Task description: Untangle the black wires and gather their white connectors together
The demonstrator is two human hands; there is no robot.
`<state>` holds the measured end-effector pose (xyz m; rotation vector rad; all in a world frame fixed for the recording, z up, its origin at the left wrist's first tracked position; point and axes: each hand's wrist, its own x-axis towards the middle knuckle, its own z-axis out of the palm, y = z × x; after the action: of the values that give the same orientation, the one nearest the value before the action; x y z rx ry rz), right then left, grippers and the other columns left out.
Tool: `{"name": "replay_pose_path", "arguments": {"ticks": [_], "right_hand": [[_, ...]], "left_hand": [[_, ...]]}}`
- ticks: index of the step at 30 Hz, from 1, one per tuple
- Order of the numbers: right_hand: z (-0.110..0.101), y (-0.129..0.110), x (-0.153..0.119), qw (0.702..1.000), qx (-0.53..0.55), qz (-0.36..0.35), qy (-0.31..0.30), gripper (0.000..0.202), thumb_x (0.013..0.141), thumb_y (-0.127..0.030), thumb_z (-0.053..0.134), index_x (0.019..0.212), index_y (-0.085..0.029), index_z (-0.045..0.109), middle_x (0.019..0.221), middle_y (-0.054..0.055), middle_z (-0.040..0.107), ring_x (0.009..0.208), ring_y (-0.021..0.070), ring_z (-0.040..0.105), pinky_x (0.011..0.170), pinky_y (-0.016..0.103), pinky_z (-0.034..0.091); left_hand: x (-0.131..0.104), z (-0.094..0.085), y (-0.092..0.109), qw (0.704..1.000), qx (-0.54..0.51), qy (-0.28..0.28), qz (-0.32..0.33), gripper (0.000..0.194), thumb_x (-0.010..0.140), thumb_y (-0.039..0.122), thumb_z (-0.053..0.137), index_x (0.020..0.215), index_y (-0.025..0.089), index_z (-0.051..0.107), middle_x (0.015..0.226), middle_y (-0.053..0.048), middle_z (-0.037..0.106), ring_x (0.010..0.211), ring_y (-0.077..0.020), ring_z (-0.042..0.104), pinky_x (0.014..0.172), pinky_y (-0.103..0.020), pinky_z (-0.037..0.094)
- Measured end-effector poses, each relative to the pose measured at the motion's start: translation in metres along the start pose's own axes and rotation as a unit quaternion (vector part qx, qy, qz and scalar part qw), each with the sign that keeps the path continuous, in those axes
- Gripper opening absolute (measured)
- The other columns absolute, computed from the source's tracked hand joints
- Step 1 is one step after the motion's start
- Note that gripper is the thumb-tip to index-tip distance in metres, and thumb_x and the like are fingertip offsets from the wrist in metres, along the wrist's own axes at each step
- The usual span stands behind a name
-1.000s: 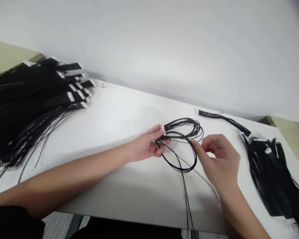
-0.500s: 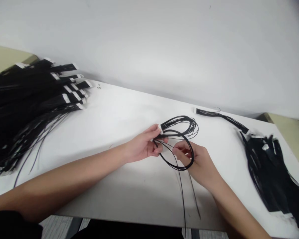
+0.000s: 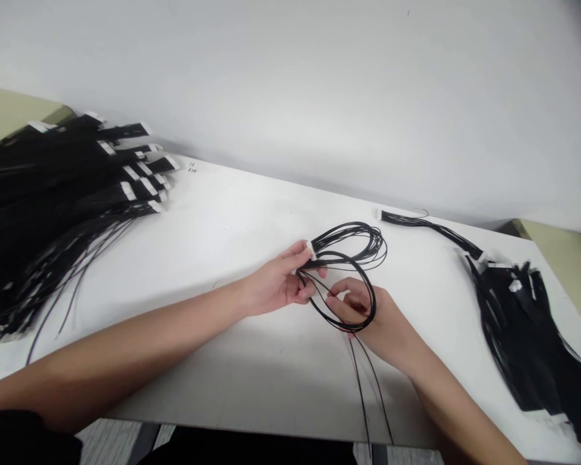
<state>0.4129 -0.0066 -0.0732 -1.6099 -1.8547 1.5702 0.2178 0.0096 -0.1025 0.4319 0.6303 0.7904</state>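
Note:
My left hand [image 3: 281,281] is closed on a coiled black wire harness [image 3: 353,225] above the table's middle. The thumb presses by its white connector [image 3: 312,248]. Wires leave the connector in a wide loop, and a second, rounder loop hangs lower right. Inside that lower loop, my right hand [image 3: 368,313] pinches a thin black wire [image 3: 319,285] between thumb and forefinger. Below this hand, loose wire ends [image 3: 361,381] dangle past the table's front edge. The fingers partly hide how the strands cross.
A large pile of black wire harnesses [image 3: 43,194] with white connectors covers the left side of the white table [image 3: 232,206]. More black bundles [image 3: 523,342] lie on the right. One single harness [image 3: 416,222] stretches along the back edge, before a pale wall [image 3: 290,97].
My right hand has shifted slightly left and down along the thin wire. The dangling ends have swung and now hang from beneath it. My left hand has stayed nearly still.

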Motion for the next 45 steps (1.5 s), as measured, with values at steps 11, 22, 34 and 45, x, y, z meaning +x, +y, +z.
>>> {"name": "replay_pose_path", "arguments": {"ticks": [11, 22, 34, 45], "right_hand": [[-0.006, 0.002, 0.001, 0.993, -0.098, -0.05, 0.045, 0.029, 0.073, -0.042, 0.07, 0.077, -0.02, 0.051, 0.059, -0.006, 0.043, 0.053, 0.0099, 0.037, 0.051, 0.024, 0.033], [-0.015, -0.008, -0.007, 0.998, -0.002, -0.027, 0.06, 0.041, 0.07, -0.035, 0.073, 0.063, -0.02, 0.035, 0.058, -0.007, 0.032, 0.055, 0.0085, 0.029, 0.049, 0.022, 0.027], [-0.039, -0.008, -0.014, 0.916, 0.352, -0.112, 0.157, 0.016, 0.081, -0.028, 0.059, 0.096, -0.026, 0.06, 0.052, -0.007, 0.032, 0.043, 0.0093, 0.031, 0.045, 0.026, 0.032], [-0.042, -0.004, -0.002, 0.801, 0.504, -0.17, 0.274, 0.015, 0.086, -0.022, 0.053, 0.085, -0.018, 0.068, 0.063, -0.002, 0.049, 0.055, 0.0091, 0.049, 0.056, 0.024, 0.047]], "left_hand": [[0.0, -0.001, -0.002, 0.998, 0.038, -0.039, 0.011, 0.021, 0.092, 0.036, 0.048, 0.086, 0.021, 0.036, 0.083, 0.001, 0.059, 0.043, -0.0056, 0.048, 0.043, -0.019, 0.028], [0.0, -0.001, -0.002, 0.998, 0.041, -0.034, 0.024, 0.021, 0.092, 0.037, 0.049, 0.087, 0.02, 0.037, 0.086, 0.001, 0.058, 0.042, -0.0046, 0.047, 0.043, -0.02, 0.029], [0.0, -0.001, -0.001, 0.998, 0.051, -0.032, 0.007, 0.02, 0.095, 0.037, 0.044, 0.087, 0.02, 0.037, 0.086, 0.001, 0.057, 0.045, -0.004, 0.046, 0.048, -0.021, 0.028], [-0.001, 0.003, 0.002, 0.998, 0.053, -0.016, -0.013, 0.019, 0.096, 0.033, 0.042, 0.085, 0.02, 0.033, 0.081, 0.001, 0.055, 0.045, -0.0048, 0.046, 0.048, -0.022, 0.024]]}}
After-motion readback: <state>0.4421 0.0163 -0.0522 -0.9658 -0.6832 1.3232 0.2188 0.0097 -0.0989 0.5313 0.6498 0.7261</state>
